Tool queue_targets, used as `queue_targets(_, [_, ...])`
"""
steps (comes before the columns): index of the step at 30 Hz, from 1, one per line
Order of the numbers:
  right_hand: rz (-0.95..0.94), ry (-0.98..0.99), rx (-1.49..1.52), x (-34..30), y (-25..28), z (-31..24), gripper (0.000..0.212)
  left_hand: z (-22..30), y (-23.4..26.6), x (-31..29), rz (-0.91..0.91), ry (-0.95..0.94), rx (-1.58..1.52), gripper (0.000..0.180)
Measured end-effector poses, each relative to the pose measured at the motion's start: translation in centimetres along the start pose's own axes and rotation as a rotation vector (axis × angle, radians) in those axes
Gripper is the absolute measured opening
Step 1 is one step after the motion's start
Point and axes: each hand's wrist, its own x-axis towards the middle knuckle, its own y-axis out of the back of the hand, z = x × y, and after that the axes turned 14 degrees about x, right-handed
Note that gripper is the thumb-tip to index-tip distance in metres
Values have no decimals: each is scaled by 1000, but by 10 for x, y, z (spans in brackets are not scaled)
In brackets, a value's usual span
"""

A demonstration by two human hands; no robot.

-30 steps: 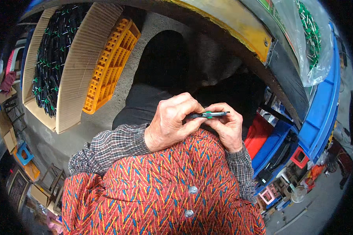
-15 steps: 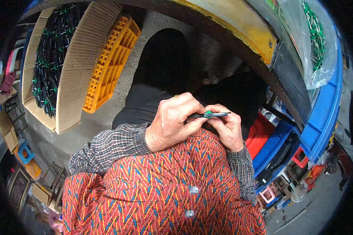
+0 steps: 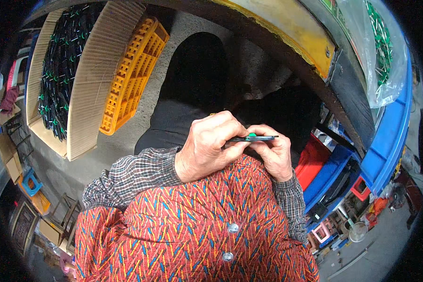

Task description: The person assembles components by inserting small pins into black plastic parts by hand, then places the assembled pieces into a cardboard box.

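In front of my chest, my left hand (image 3: 210,144) is closed, pinching the left end of a slim dark strip-like part with a green piece on it (image 3: 263,138). Fingers and thumb of my right hand (image 3: 276,152) are closed on the same part from the right, near its other end. It lies level between both hands, and my fingers cover much of it, so its exact kind does not show. To the left, an open cardboard box (image 3: 96,80) holds many similar-looking black and green parts (image 3: 63,75).
An orange plastic crate (image 3: 131,77) leans beside the box. Ahead curves a worn table edge (image 3: 286,56). On the right are a clear bag (image 3: 378,89) of green and white pieces, a blue tray (image 3: 385,152), a red bin (image 3: 311,160) and a blue bin (image 3: 325,175).
Both hands keep nearly the same grip and place on the dark and green part. Only a very slight shift of the view shows.
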Motion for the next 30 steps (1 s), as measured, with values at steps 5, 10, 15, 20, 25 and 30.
queue_targets(5, [-42,20,-107,1,2,0,20,0,-1,0,0,2,16,18])
queue_targets(10, [-89,63,-153,3,4,0,21,-1,-1,-1,5,-1,12,18])
queue_targets(15, [32,-12,70,-2,-2,4,25,0,0,-1,8,11,8,18])
queue_targets(20, [20,5,17,-2,1,5,23,1,0,0,5,-5,10,17])
queue_targets(25, [-36,14,-70,1,4,6,24,-1,-2,1,21,-9,7,17])
queue_targets(30, [-55,27,-85,2,6,7,28,-1,-1,1,9,-10,33,16])
